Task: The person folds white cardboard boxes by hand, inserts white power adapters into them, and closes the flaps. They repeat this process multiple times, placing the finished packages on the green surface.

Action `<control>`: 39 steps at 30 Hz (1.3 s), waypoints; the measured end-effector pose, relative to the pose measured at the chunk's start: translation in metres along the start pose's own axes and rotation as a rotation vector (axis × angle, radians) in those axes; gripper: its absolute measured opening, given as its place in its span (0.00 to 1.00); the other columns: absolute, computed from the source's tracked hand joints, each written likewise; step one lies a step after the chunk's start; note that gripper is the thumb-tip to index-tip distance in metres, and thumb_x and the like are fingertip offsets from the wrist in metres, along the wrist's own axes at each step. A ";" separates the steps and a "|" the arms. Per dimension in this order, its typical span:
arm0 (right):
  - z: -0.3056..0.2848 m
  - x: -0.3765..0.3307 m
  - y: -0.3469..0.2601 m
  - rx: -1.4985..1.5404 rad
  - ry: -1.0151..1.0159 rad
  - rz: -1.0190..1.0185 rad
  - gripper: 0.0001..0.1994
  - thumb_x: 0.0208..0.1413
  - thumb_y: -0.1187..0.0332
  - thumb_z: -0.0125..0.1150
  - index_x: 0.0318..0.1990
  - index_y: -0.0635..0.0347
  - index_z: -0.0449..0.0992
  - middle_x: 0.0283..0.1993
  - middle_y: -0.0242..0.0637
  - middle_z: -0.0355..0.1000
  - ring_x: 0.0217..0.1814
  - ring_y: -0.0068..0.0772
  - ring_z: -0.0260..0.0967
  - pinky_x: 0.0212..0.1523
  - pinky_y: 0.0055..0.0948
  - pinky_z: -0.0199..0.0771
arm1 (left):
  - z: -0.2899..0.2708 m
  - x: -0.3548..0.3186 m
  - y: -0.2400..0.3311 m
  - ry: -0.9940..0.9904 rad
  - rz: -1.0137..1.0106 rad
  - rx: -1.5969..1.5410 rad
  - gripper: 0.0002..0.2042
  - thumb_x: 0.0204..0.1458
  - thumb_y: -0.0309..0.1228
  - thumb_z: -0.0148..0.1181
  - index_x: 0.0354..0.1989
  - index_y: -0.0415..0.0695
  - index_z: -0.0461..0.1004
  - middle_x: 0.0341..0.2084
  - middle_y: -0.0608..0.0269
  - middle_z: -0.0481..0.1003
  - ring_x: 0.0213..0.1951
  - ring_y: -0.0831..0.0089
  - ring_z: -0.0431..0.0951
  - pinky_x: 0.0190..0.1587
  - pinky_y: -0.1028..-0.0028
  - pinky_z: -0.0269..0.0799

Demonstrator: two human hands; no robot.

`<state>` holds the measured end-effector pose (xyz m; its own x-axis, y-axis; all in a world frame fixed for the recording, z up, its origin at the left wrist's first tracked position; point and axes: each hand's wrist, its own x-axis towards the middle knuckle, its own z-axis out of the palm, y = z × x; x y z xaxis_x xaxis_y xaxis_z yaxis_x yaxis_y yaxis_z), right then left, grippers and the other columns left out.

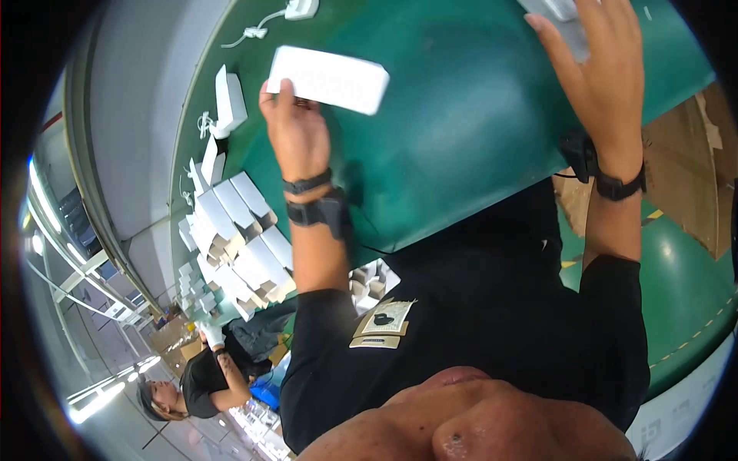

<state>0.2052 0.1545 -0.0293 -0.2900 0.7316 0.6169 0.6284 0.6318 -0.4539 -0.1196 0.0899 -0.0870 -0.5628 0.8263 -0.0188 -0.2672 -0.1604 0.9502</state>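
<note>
My left hand (298,127) grips a plain white box (329,79) at its left end, the thumb on top and the other fingers mostly hidden beneath. The box is held above the green table mat (461,131). At the upper right, my right hand (607,77) reaches toward the far edge of the view with its thumb spread away from the fingers. The fingertips run out of the picture. Beside and partly under that hand is a pale grey, shiny item (565,19), cut off by the top edge; its kind I cannot make out.
Open white boxes (242,253) are stacked left of my left forearm. Farther up stand a white box (229,100) and a white plug with cable (300,9). Cardboard (684,161) lies at the right beyond the table. A co-worker (204,388) wearing gloves is at lower left.
</note>
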 end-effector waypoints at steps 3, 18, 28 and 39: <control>0.005 0.005 0.027 -0.128 0.028 -0.043 0.17 0.54 0.67 0.63 0.51 0.63 0.77 0.56 0.52 0.72 0.59 0.55 0.68 0.62 0.47 0.63 | -0.039 0.060 -0.003 0.031 -0.051 -0.128 0.14 0.61 0.28 0.58 0.52 0.41 0.65 0.42 0.62 0.71 0.43 0.73 0.71 0.49 0.70 0.70; -0.001 0.001 -0.005 -0.312 0.350 -0.209 0.07 0.54 0.75 0.60 0.40 0.59 0.77 0.40 0.37 0.78 0.43 0.40 0.78 0.51 0.41 0.77 | 0.013 -0.086 0.038 -0.140 0.124 -0.140 0.29 0.64 0.41 0.53 0.66 0.34 0.56 0.62 0.45 0.64 0.64 0.55 0.65 0.67 0.59 0.60; 0.015 -0.102 -0.124 0.640 -0.144 -0.281 0.13 0.58 0.66 0.62 0.49 0.58 0.76 0.41 0.39 0.79 0.43 0.37 0.79 0.45 0.35 0.79 | 0.035 -0.159 0.032 -0.418 -0.041 -0.189 0.52 0.48 0.65 0.61 0.70 0.35 0.51 0.64 0.43 0.61 0.63 0.54 0.67 0.66 0.59 0.62; -0.042 -0.052 -0.076 0.689 -0.782 0.140 0.17 0.56 0.58 0.67 0.44 0.56 0.69 0.27 0.37 0.78 0.26 0.35 0.77 0.28 0.32 0.76 | 0.012 -0.178 0.012 -0.822 -0.323 0.030 0.55 0.41 0.62 0.70 0.70 0.36 0.53 0.55 0.53 0.69 0.54 0.64 0.73 0.57 0.66 0.68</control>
<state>0.2025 0.0574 0.0000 -0.7861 0.6157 0.0545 0.2175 0.3581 -0.9080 -0.0132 -0.0528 -0.0682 0.2802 0.9574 -0.0692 -0.2886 0.1528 0.9452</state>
